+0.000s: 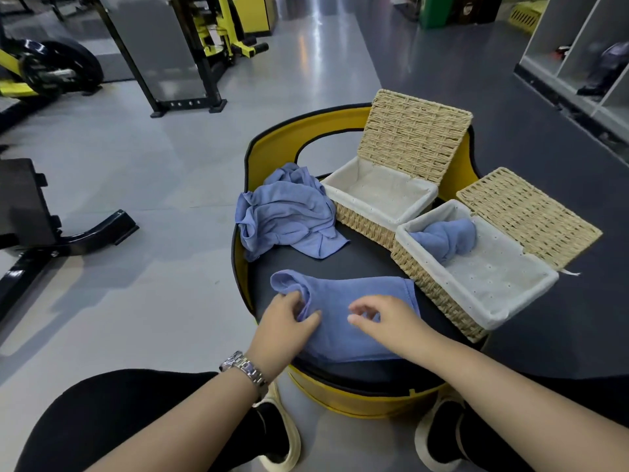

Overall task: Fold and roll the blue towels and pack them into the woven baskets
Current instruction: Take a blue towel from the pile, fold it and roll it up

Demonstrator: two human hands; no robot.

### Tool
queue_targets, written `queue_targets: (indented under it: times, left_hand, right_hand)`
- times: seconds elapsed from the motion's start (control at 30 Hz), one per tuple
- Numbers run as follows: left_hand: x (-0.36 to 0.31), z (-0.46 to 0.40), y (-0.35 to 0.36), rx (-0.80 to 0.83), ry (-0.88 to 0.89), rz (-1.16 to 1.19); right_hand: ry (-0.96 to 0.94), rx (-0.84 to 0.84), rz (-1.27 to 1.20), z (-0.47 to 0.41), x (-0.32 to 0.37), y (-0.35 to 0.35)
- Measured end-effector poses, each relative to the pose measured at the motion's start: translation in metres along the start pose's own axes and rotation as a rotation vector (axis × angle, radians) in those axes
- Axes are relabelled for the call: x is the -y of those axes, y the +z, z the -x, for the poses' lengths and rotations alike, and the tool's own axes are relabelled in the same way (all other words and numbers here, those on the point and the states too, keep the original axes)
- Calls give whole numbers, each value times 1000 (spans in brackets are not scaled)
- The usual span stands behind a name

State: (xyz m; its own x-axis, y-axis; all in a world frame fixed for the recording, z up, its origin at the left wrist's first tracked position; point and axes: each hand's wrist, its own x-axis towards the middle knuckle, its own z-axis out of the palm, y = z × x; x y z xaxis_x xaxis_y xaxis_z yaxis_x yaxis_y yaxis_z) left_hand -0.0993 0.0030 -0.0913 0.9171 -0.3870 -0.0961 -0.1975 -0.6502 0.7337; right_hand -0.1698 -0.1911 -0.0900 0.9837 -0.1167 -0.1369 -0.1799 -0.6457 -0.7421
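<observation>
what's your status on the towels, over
Left hand pinching folded towel edge, right hand hovering over it. One rolled towel in near basket; far basket empty. Crumpled pile waiting. Nothing in the way.

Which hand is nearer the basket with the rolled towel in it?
Right. The right hand rests on the flat towel just beside that basket; the left hand grips the towel's far edge.

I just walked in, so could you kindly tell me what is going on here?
A seated person is rolling a folded blue towel on a round black-and-yellow seat. The left hand grips its bunched end; the right hand hovers over it. One rolled blue towel lies in the nearer lined woven basket; the farther basket is empty, beside a crumpled towel pile.
</observation>
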Motion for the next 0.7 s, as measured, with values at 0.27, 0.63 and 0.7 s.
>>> queue_targets:
  times: [0.27,0.63,0.7]
  left_hand:
    - [-56,-3,65,203,471,-278]
    - [-32,-2,94,295,817,-673]
    - [-25,-5,81,267,880,-725]
  right_hand:
    - [210,-306,-233,-4,-10,-29]
    - [-196,-303,936,-17,-42,-22]
    - [-224,-115,939,-24,-46,-21]
